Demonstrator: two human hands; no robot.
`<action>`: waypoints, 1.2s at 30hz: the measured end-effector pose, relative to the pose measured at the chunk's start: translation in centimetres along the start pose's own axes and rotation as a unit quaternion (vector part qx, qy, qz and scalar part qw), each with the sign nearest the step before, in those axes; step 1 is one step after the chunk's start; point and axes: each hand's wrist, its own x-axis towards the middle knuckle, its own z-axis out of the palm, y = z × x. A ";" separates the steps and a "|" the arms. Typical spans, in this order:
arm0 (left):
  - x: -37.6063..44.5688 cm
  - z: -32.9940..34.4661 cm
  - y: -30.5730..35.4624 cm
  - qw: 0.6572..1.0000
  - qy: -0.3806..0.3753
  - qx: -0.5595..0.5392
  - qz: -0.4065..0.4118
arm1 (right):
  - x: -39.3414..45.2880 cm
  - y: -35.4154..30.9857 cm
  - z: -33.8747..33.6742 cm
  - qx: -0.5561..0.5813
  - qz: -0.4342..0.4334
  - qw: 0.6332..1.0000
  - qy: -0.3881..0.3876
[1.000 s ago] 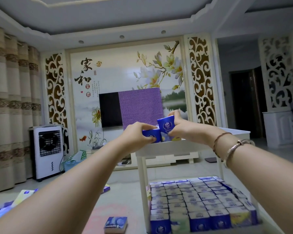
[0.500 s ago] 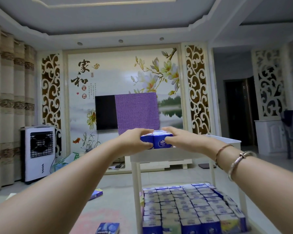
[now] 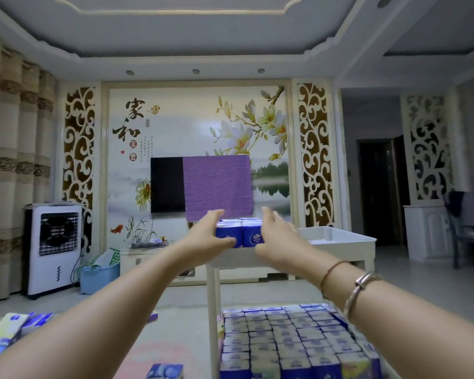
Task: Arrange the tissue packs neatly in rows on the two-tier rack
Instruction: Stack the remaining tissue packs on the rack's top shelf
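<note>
Two blue tissue packs (image 3: 241,236) stand side by side on the upper tier (image 3: 340,242) of the white two-tier rack, at its near left part. My left hand (image 3: 210,235) grips the left pack, fingers over its top and thumb across its front. With straight fingers, my right hand (image 3: 275,236) presses against the right pack's outer side. The lower tier (image 3: 213,324) is packed with several tidy rows of tissue packs (image 3: 288,337).
Loose tissue packs lie on the floor at the far left (image 3: 8,332) and at the bottom centre (image 3: 164,372). A white air cooler (image 3: 52,247) and a blue bin (image 3: 99,277) stand left. The TV wall is behind the rack.
Both hands lowered the two packs from the air onto the upper tier and pushed them together. My right hand's fingers straightened from a grip to a flat press.
</note>
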 end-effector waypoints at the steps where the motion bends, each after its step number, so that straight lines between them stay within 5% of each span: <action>1: -0.2 -0.6 -0.4 1.000 0.009 -0.008 0.000 | -0.4 -0.6 0.0 -0.003 -0.031 0.999 0.016; 7: -4.0 -4.3 -3.7 0.997 0.032 0.071 -0.022 | -1.6 -5.2 0.0 0.027 -0.156 0.987 0.041; 11: -8.7 -8.4 -7.3 0.980 -0.022 0.161 -0.117 | -0.9 -9.6 3.4 0.085 -0.197 0.977 0.022; 15: -14.8 -13.9 -12.2 0.864 -0.160 0.345 -0.329 | -0.5 -15.8 10.6 0.108 -0.226 0.968 -0.028; 17: -17.1 -15.8 -14.3 0.818 -0.182 0.401 -0.370 | -0.7 -17.7 14.4 0.114 -0.240 0.962 -0.057; 28: -27.4 -18.0 -29.5 0.861 -0.065 0.222 -0.453 | -3.6 -25.3 31.6 0.140 -0.259 0.922 -0.251; 36: -27.5 -15.4 -35.5 0.859 0.031 0.327 -0.392 | -4.1 -27.4 38.8 0.211 -0.245 0.907 -0.269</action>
